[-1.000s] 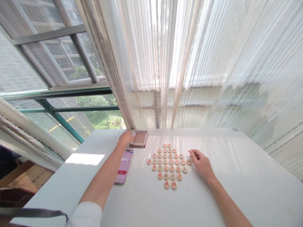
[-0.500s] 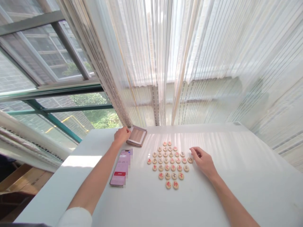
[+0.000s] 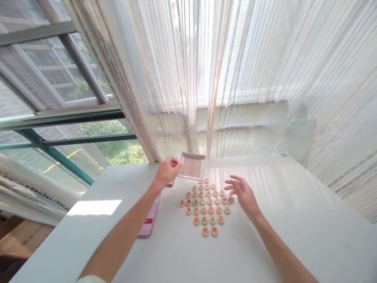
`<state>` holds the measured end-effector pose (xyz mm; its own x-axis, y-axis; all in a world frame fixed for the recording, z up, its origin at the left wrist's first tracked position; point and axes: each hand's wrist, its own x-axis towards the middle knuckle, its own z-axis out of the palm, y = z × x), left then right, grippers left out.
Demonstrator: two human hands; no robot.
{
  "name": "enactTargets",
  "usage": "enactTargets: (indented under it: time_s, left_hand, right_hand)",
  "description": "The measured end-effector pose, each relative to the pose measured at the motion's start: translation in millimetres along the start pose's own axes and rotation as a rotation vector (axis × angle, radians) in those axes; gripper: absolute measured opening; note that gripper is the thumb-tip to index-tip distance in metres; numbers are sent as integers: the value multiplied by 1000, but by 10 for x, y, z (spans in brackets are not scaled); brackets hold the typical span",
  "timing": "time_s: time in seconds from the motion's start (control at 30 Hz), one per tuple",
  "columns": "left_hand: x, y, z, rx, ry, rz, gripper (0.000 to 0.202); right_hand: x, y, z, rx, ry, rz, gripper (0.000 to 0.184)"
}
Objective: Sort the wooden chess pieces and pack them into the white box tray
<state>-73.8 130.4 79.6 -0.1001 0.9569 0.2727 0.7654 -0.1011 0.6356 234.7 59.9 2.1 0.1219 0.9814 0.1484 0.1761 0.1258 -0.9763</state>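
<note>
Nearest the camera, two bare forearms are stretched out over a white table [image 3: 265, 243]. A phone [image 3: 149, 221] with a pink and red screen is laid flat on the table just beside the left forearm, and its left edge is covered by that arm. To the right of the phone, a cluster of round wooden chess pieces [image 3: 206, 204] is set out in tight rows on the tabletop, each disc marked with a red or black character; the rows are narrowed to a pair of discs at the near end. The right hand [image 3: 243, 192] is held palm down at the far right edge of the cluster, its fingers spread wide and nothing gripped; whether the fingertips are touching a piece cannot be told from this angle. Farther back, the left hand [image 3: 167, 171] is closed on the left rim of a shallow box [image 3: 193, 167], which is tilted up so that its brown inside is turned toward the camera. The box is kept just beyond the far end of the pieces, at the table's back edge. Behind it, a sheer striped curtain [image 3: 235, 78] is hung, and to the left a window [image 3: 59, 78] is seen with greenery outside.
</note>
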Motion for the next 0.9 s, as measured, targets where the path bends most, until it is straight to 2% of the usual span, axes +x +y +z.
enactTargets:
  time_s: [0.07,0.1,0.13,0.2,0.27,0.37,0.47,0.5,0.57,0.63,0.7,0.77,0.9]
  left_hand:
    - [-184,271,175,-67,-18,93,25]
    - [-269,386,249,-95,-42,133,25]
    - [-342,482,309,-119,-64,164,26]
    - [-430,595,367,-159,-138,212,32]
    - [-423,587,333,-178,-240,253,37]
    - [-270,335,129,-138,-343,280,38]
    - [-106,-131,-147,1,-395,246,31]
    - [-78,-302,-224,60,-414,220,35]
    - [-72,-615,-324,174,-432,153,39]
    - [-103,-839,-342,262,-435,102,31]
    - [-130,-949,-293,318,-443,78,19]
    - [-123,-951,-203,349,-443,71,13]
    - [-29,-747,53,352,-408,112,21]
  right_hand:
    - [-20,-215,126,275,-202,103,72]
    - [-25,-313,180,350,-256,145,74]
    - [-26,-395,221,395,-264,160,70]
    - [-12,-494,242,418,-226,157,50]
    - [21,-499,169,384,-176,131,33]
    - [85,-372,-81,340,-86,117,28]
    - [137,-146,-387,330,47,164,34]
    - [145,-56,-478,328,86,178,36]
    - [147,135,-617,326,150,214,35]
    - [136,318,-692,332,190,245,37]
    - [122,463,-711,342,220,259,39]
    - [114,551,-700,353,228,262,38]
    - [114,585,-673,366,211,259,37]
